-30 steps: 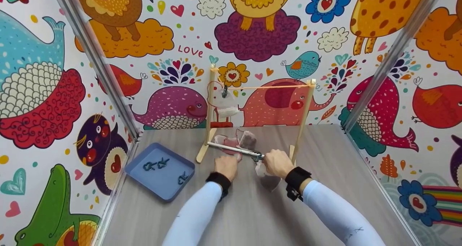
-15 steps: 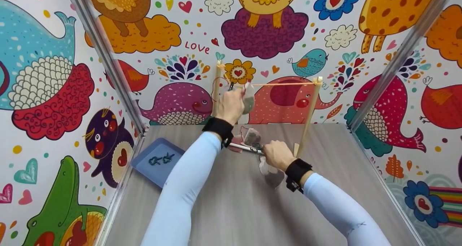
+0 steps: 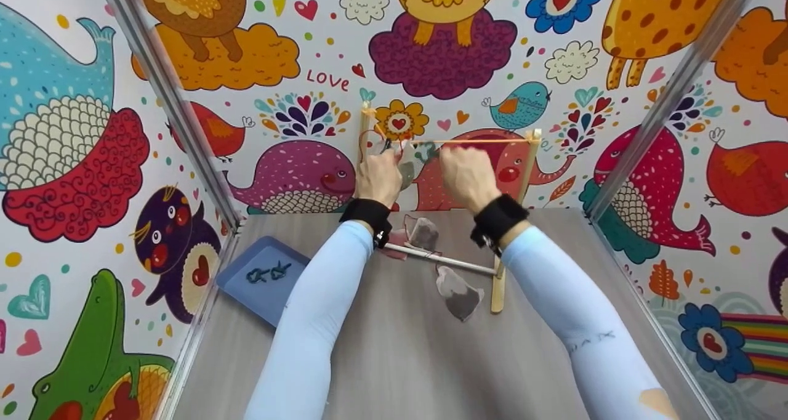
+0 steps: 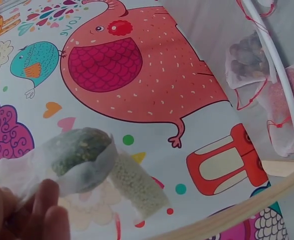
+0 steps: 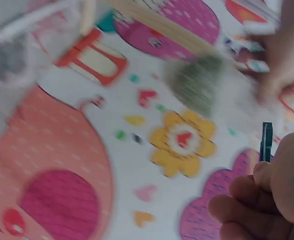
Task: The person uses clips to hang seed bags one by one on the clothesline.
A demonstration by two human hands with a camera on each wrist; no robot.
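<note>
My left hand is raised at the left end of the orange line, pinching a white drawstring tea bag with green leaves at its gathered top. Behind it hangs another tea bag with pale grains, by a dark clip on the line. To the right, just below the line, my right hand pinches a dark green clip between thumb and curled fingers. The clip points toward the left hand's tea bag; a gap shows between them in the right wrist view.
Wooden posts and a low white rod form the rack. Around the rod lie a dark-filled tea bag, a pink one and another in front. A blue tray with clips stands left.
My left hand has risen from the tabletop to the line with the leaf-filled tea bag. Later, my right hand has lifted a clip from the white rod up toward the line.
</note>
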